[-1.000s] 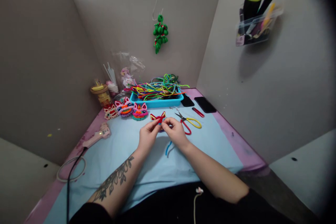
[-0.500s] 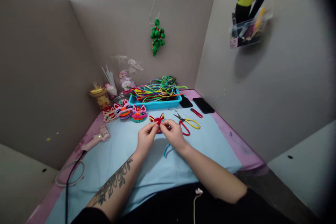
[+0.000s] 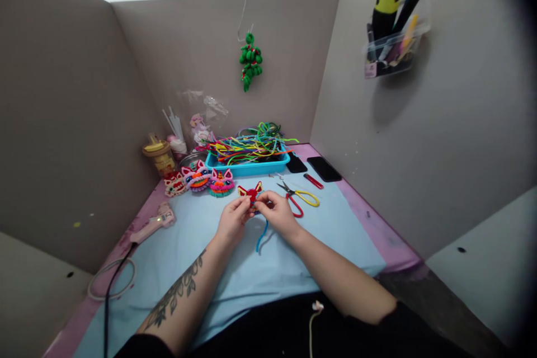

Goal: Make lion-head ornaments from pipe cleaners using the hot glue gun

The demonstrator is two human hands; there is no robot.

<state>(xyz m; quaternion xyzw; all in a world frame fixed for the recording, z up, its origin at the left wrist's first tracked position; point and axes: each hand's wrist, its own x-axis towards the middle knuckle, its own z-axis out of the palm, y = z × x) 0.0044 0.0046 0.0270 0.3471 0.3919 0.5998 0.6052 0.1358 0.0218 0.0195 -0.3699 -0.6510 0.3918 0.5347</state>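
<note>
Between my two hands is a small red lion-like head made of pipe cleaners [image 3: 252, 193], its yellow-edged ears pointing up. My left hand [image 3: 234, 216] pinches its left side with thumb and fingers. On the other side, my right hand [image 3: 277, 212] is closed with its fingertips against the lower right of the head. A blue pipe cleaner [image 3: 262, 239] hangs down below my right fingers; its upper end is hidden. The head's lower part is mostly covered by my fingers. Scissors [image 3: 297, 196] with red and yellow handles lie just right of my right hand.
A blue tray [image 3: 247, 169] heaped with colourful pipe cleaners stands at the back. Several finished lion heads [image 3: 221, 183] sit to its left. A pink glue gun [image 3: 155, 222] with a cord lies at left. A red cutter [image 3: 313, 181] and a black phone [image 3: 324, 169] lie at right.
The blue pipe cleaner's loose end has swung left and more of it shows. My left hand has rolled slightly, with its fingers now further under the head.
</note>
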